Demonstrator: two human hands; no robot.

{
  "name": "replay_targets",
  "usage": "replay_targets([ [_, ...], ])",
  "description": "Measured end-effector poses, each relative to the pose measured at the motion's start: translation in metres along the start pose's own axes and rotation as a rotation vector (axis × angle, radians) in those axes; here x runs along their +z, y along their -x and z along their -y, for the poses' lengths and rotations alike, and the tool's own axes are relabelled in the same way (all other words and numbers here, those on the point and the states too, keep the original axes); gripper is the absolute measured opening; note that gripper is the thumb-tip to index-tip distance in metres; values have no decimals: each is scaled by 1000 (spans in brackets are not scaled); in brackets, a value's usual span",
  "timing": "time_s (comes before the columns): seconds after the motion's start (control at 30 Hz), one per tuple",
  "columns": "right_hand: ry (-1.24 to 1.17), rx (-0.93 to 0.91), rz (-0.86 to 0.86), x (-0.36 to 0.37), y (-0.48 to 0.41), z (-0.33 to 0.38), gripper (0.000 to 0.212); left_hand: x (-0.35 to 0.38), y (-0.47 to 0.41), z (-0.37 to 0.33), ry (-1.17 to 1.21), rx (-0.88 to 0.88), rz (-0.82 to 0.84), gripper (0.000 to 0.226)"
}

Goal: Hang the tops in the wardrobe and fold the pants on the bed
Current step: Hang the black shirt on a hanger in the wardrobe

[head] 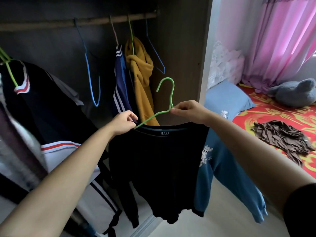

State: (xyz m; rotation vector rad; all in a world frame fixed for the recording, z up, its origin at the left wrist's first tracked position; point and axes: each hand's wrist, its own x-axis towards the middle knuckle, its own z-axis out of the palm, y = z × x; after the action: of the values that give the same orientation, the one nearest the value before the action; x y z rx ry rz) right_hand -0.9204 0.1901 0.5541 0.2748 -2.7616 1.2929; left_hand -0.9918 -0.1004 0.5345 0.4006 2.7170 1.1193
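while left hand (124,124) pinched the black top (159,159) and right hand (188,111) the green hanger (172,97), its 3 o'clock shoulder might slip off.

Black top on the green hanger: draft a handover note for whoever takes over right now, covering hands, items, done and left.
Left hand pinches the collar of the black top; right hand pinches the green hanger at its neck.
Hanger partly inside the collar, not yet on the rail.
Done: mustard top and navy striped top hang there.
Left: hang the black top, then the blue top under the right forearm; fold the crumpled brown garment on the bed.
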Motion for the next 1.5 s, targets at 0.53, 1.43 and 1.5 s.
replay_targets([
  [0.53,-80,-38,65,-17,10,11,22,29,13,-40,306,192,25,24],
  [1.43,-288,8,130,89,-41,156,43,-136,-1,14,375,107,-204,52],
  [1.5,-365,10,109,92,-54,170,40,-154,-3,9,240,104,-311,51],
])
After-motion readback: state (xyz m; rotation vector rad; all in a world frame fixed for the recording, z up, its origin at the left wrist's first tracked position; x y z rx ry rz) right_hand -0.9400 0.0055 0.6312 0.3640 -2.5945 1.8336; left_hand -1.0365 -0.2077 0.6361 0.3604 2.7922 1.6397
